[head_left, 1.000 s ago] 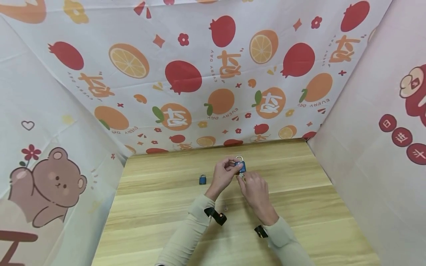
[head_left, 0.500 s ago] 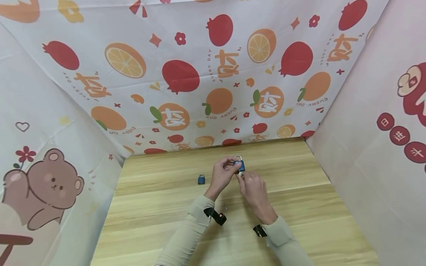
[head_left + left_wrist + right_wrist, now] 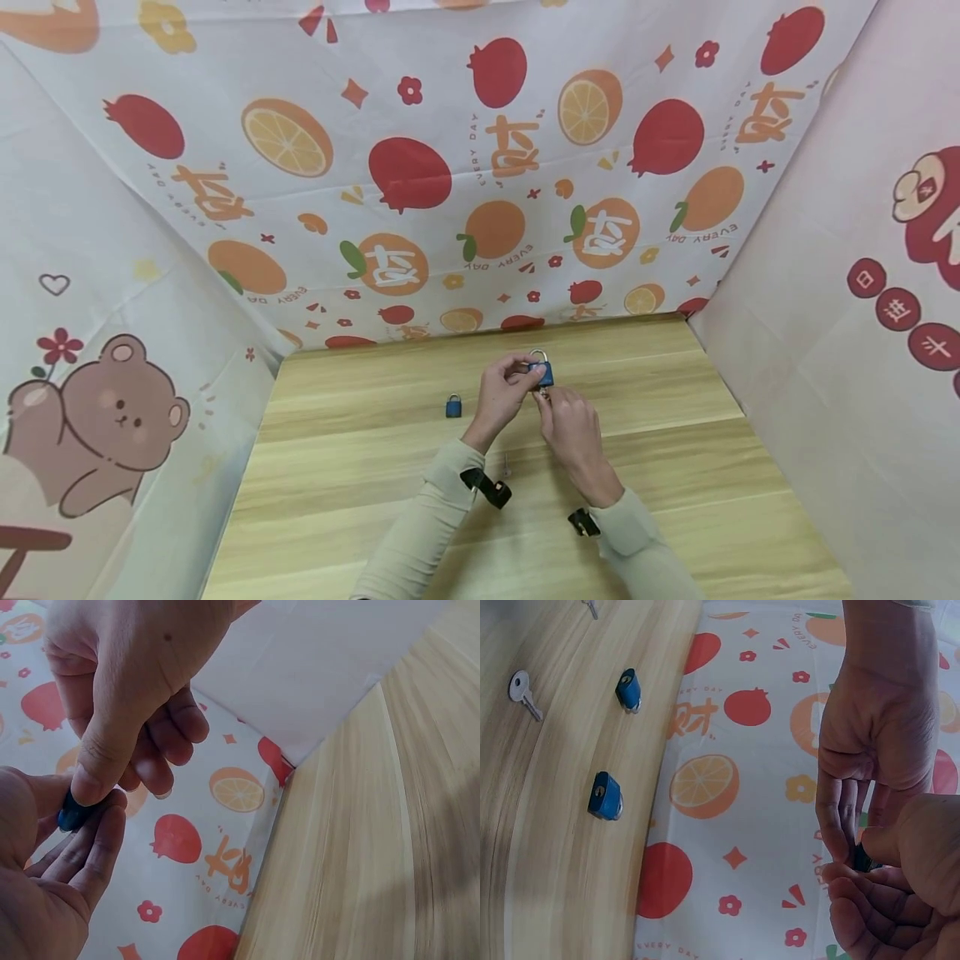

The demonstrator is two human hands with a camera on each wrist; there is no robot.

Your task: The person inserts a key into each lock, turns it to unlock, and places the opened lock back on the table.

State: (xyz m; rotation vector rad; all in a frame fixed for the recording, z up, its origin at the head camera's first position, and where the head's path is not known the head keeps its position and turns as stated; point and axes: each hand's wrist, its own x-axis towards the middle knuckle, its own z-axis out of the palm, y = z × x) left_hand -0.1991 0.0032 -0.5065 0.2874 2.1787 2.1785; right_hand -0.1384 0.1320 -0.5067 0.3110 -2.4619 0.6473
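Head view: padlock held up in the left hand, right fingertips working at its underside.

Left hand [image 3: 501,398]: thumb in front, fingers behind, closed down to the thickness of the blue padlock [image 3: 546,377]. Lock is above the table [image 3: 675,492], near its far edge, shackle up. Can't tell if the shackle is latched.

Right hand [image 3: 576,423]: just below, back of hand to the head camera, thumb and fingers pinched nearly together on a small metal piece [image 3: 544,392] right under the lock body. Too small to identify; can't tell whether it sits in the lock. Both wrist views have the fingertips of the two hands meeting round the lock, mostly covering it.

On the table, per right wrist view: two more blue locks, an upper lock [image 3: 628,690] and a lower lock [image 3: 605,796], keyhole ends showing. Also a flat key [image 3: 525,694] and a second key [image 3: 591,607] cut by the frame edge. Head view shows one loose key between the forearms.

Black straps on both wrists, pale sleeves [image 3: 420,525]. Fruit-print cloth [image 3: 442,75] behind.
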